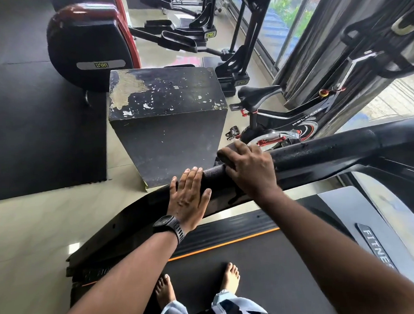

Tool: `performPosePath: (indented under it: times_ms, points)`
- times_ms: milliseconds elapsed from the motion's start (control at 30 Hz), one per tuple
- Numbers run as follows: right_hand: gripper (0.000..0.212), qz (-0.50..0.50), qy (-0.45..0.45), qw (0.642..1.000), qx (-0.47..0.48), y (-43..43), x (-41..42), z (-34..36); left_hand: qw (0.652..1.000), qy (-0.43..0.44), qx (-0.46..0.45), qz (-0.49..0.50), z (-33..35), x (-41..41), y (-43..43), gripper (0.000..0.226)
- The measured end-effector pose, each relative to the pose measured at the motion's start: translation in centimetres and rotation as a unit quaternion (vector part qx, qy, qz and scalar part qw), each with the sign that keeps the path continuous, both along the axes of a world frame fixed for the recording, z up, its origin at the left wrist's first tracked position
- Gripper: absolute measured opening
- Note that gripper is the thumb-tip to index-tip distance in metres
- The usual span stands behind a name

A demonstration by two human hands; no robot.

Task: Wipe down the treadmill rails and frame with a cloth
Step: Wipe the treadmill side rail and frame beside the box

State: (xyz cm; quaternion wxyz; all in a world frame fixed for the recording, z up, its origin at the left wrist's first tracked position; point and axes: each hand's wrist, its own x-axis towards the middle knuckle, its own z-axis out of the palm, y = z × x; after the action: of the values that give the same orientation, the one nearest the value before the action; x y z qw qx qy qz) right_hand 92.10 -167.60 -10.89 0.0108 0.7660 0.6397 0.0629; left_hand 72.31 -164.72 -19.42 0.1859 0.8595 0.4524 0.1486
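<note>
Head view: our right hand [250, 171] curls over the treadmill rail [320, 151], fingers clamped round a dark cloth [224, 154] that sits on top of the rail. Most of the cloth is hidden under the fingers. The rail's surface to the right of that hand is speckled w/ droplets. Just beside it, toward the rail's lower left end, our left hand [190, 198] lies flat on the rail, fingers straight and close together, thumb out, holding nothing. A dark watch [166, 225] is on that wrist. Below the rail the black side frame [123, 223] slopes down to the left. We stand barefoot, feet [165, 291] on the belt [254, 262], which has an orange stripe along its left edge. The grey motor cover [347, 207] at right carries a partly visible plate reading "FITNES". Beyond the rail a chipped black box [168, 115] stands on the tiled floor, w/ an exercise bike [283, 124] to its right, near the window, and an elliptical [195, 37] behind.
</note>
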Motion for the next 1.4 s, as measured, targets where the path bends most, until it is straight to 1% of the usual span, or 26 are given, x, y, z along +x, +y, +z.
performPosePath:
  times_ms: [67, 100, 200, 233, 300, 333, 367, 400, 467, 500, 533, 600, 667, 733, 767, 833, 900, 933, 1000, 1067, 1133, 1167, 1233, 1267, 1333, 1400]
  points:
    - [0.052, -0.041, -0.030, 0.997, 0.058, -2.8, -2.3, -1.8, 1.000, -0.003, -0.002, 0.002, 0.1, 0.1, -0.1, 0.063]
    - [0.055, -0.035, -0.036, 0.995, 0.082, -4.0, -3.5, -2.8, 1.000, -0.003, -0.001, 0.003, 0.2, 0.1, -0.1, 0.064]
    - [0.050, 0.049, -0.038, 0.992, 0.111, -4.3, -4.7, -4.2, 1.000, -0.002, 0.001, 0.006, 0.2, 0.4, -0.2, 0.065]
    - [0.046, 0.089, -0.039, 0.990, 0.103, -3.0, -4.1, -3.6, 1.000, -0.001, 0.001, 0.007, 0.3, 0.5, -0.2, 0.066]
    - [0.038, 0.135, -0.029, 0.990, 0.032, -0.2, -2.3, -1.3, 1.000, 0.007, -0.001, 0.007, 0.3, 0.7, -0.3, 0.068]
    - [0.036, 0.125, -0.021, 0.992, -0.008, 0.8, -1.1, -0.3, 1.000, 0.011, -0.003, 0.007, 0.3, 0.8, -0.3, 0.068]
    - [0.036, 0.092, -0.006, 0.995, -0.025, 1.4, 0.1, 0.4, 1.000, 0.012, -0.005, 0.009, 0.3, 0.8, -0.4, 0.068]
    - [0.038, 0.052, 0.005, 0.998, -0.020, 1.3, 1.0, 0.6, 1.000, 0.012, -0.006, 0.012, 0.4, 0.9, -0.4, 0.068]
    - [0.042, -0.010, -0.016, 0.999, 0.034, -0.7, 0.9, -0.1, 1.000, 0.009, -0.008, 0.014, 0.6, 1.1, -0.4, 0.068]
    - [0.043, -0.018, -0.031, 0.997, 0.063, -2.3, 0.0, -1.0, 1.000, 0.009, -0.008, 0.012, 0.7, 1.3, -0.4, 0.067]
    - [0.045, -0.017, -0.041, 0.995, 0.086, -3.8, -1.1, -2.0, 1.000, 0.009, -0.004, 0.009, 0.8, 1.4, -0.5, 0.067]
    - [0.047, 0.003, -0.025, 0.995, 0.098, -4.9, -2.7, -3.3, 1.000, 0.010, 0.005, 0.011, 0.7, 1.7, -0.5, 0.065]
    - [0.041, 0.066, -0.007, 0.993, 0.093, -2.7, -2.6, -2.5, 1.000, 0.007, 0.009, 0.017, 0.7, 1.9, -0.6, 0.066]
    - [0.035, 0.121, -0.008, 0.992, 0.021, 0.1, -1.6, -0.6, 1.000, 0.008, 0.013, 0.018, 0.8, 2.0, -0.6, 0.069]
    - [0.035, 0.125, -0.004, 0.992, -0.012, 1.2, -0.6, 0.2, 1.000, 0.009, 0.015, 0.017, 0.9, 2.2, -0.6, 0.070]
    - [0.040, 0.075, 0.021, 0.997, -0.026, 1.6, 1.3, 0.9, 1.000, 0.003, 0.012, 0.023, 1.0, 2.6, -0.8, 0.067]
    - [0.046, 0.002, 0.012, 1.000, 0.019, -0.5, 1.3, 0.2, 0.999, -0.003, 0.017, 0.035, 1.1, 2.9, -0.9, 0.064]
    - [0.049, -0.012, 0.000, 0.999, 0.043, -2.0, 0.5, -0.4, 0.999, -0.006, 0.021, 0.043, 1.0, 3.0, -1.0, 0.063]
    - [0.054, 0.017, 0.003, 0.998, 0.063, -4.2, -1.3, -1.7, 0.998, -0.007, 0.035, 0.051, 0.7, 3.2, -1.2, 0.059]
    - [0.053, 0.098, 0.011, 0.993, 0.060, -3.6, -1.8, -2.2, 0.997, -0.009, 0.049, 0.059, 0.5, 3.4, -1.2, 0.057]
    - [0.047, 0.170, 0.007, 0.985, 0.023, -1.1, -0.7, -1.1, 0.997, -0.008, 0.051, 0.065, 0.5, 3.5, -1.2, 0.058]
    - [0.042, 0.176, 0.005, 0.984, -0.008, 0.2, 0.2, -0.3, 0.997, -0.005, 0.051, 0.065, 0.6, 3.5, -1.2, 0.059]
    - [0.037, 0.122, 0.016, 0.991, -0.044, 1.3, 2.1, 0.8, 0.996, -0.003, 0.053, 0.065, 0.7, 3.4, -1.2, 0.059]
    - [0.038, 0.079, 0.024, 0.996, -0.036, 0.9, 2.6, 1.0, 0.997, -0.005, 0.052, 0.065, 0.6, 3.3, -1.1, 0.059]
    - [0.045, 0.013, 0.008, 1.000, 0.022, -1.7, 2.2, 0.4, 0.996, -0.009, 0.053, 0.069, 0.4, 3.2, -1.1, 0.058]
    - [0.052, -0.009, -0.013, 0.998, 0.065, -4.5, 0.2, -0.8, 0.996, -0.008, 0.062, 0.068, 0.4, 3.4, -1.0, 0.057]
